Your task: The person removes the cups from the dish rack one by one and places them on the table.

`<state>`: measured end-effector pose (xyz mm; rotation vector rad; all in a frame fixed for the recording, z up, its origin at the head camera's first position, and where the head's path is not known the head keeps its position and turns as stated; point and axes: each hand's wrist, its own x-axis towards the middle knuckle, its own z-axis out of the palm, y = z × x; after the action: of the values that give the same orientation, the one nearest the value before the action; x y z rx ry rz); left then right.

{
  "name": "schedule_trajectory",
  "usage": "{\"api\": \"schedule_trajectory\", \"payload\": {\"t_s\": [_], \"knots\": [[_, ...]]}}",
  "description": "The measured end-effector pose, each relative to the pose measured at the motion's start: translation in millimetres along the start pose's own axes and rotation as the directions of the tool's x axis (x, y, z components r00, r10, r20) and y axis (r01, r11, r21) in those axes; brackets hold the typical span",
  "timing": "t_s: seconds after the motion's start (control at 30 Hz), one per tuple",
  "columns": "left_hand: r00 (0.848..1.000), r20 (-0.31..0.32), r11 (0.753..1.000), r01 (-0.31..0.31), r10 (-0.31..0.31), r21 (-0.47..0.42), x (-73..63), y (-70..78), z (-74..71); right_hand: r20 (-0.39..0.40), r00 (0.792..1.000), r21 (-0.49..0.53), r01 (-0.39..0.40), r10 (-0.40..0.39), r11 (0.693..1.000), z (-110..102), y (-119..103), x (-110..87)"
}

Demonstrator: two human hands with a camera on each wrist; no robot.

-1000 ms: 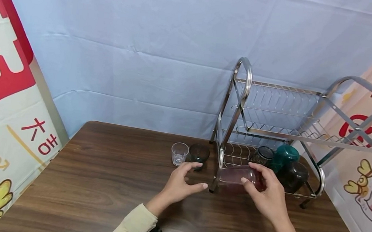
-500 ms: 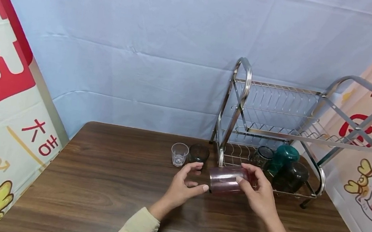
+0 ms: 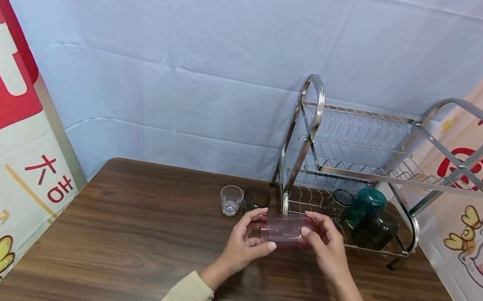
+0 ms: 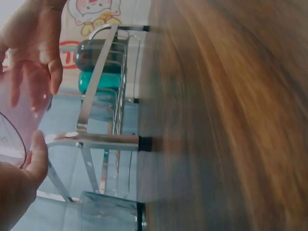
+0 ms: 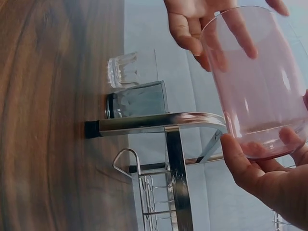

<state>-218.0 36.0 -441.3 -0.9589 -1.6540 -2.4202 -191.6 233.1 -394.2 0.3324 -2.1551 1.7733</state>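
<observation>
A pinkish-purple transparent drinking glass (image 3: pixel 286 229) lies sideways in the air over the table, just in front of the rack. My right hand (image 3: pixel 329 252) grips it at the base end, thumb on the near side, as the right wrist view shows on the glass's thick bottom (image 5: pixel 264 149). At the mouth end my left hand (image 3: pixel 241 245) has thumb and fingers curled around the rim; in the left wrist view the thumb (image 4: pixel 37 151) overlaps the glass edge. Beyond the left hand stand a small clear glass (image 3: pixel 231 201) and a dark tinted glass (image 3: pixel 257 198).
A two-tier metal dish rack (image 3: pixel 313 124) stands at the right of the wooden table (image 3: pixel 133 237). Its lower tier carries a dark jar-like glass (image 3: pixel 375 230), a teal glass (image 3: pixel 367 202) and a greyish glass (image 3: pixel 340 204). A blue cloth (image 3: pixel 163 87) hangs behind.
My right hand has carried the pinkish glass left and away from the rack's front. My left hand has moved slightly right, and its spread fingers have come around the rim.
</observation>
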Motion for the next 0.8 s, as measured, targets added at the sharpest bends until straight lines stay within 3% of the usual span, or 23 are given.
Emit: {"api": "schedule_trajectory", "payload": {"t_s": [0.27,0.53,0.8], "knots": [[0.999,-0.036,0.999,-0.032,0.032,0.006,-1.8,0.8,0.9,0.052,0.998,0.02,-0.024,0.023,0.999,-1.2,-3.8,-1.9],[0.997,-0.063,0.999,-0.051,0.051,0.013,-1.8,5.5,2.5,0.086,0.993,-0.078,0.082,-0.075,0.994,-10.3,-7.5,-4.8],[0.997,-0.077,0.998,-0.024,0.028,0.056,-2.9,9.9,-6.4,0.103,0.991,-0.182,0.1,-0.083,0.978,-11.7,-3.0,-3.1]]}}
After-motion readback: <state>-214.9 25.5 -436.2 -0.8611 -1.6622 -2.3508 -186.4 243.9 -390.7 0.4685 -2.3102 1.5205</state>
